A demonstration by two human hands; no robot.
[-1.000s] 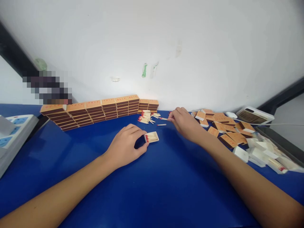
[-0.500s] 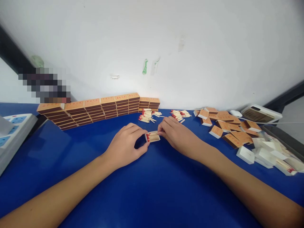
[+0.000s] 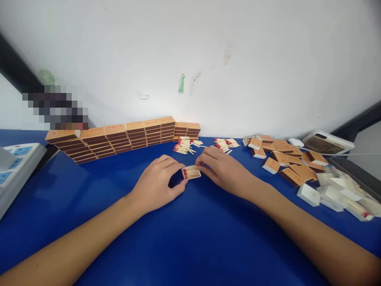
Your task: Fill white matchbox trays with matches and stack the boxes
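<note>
Match tray (image 3: pixel 193 178) is pinched at its red-head end by left hand (image 3: pixel 160 177), presumably for steadiness, on bench (image 3: pixel 190 238); right hand (image 3: pixel 220 166) is held at opposite end, closure cannot be told; loose matches (image 3: pixel 183 146) are kept within reach

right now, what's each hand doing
Left hand: closed on the matchbox tray at its left end.
Right hand: at the tray's right end; whether holding anything cannot be told.

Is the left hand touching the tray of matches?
Touching. The head view shows the left hand pinching the tray at its left end, between thumb and finger.
</note>
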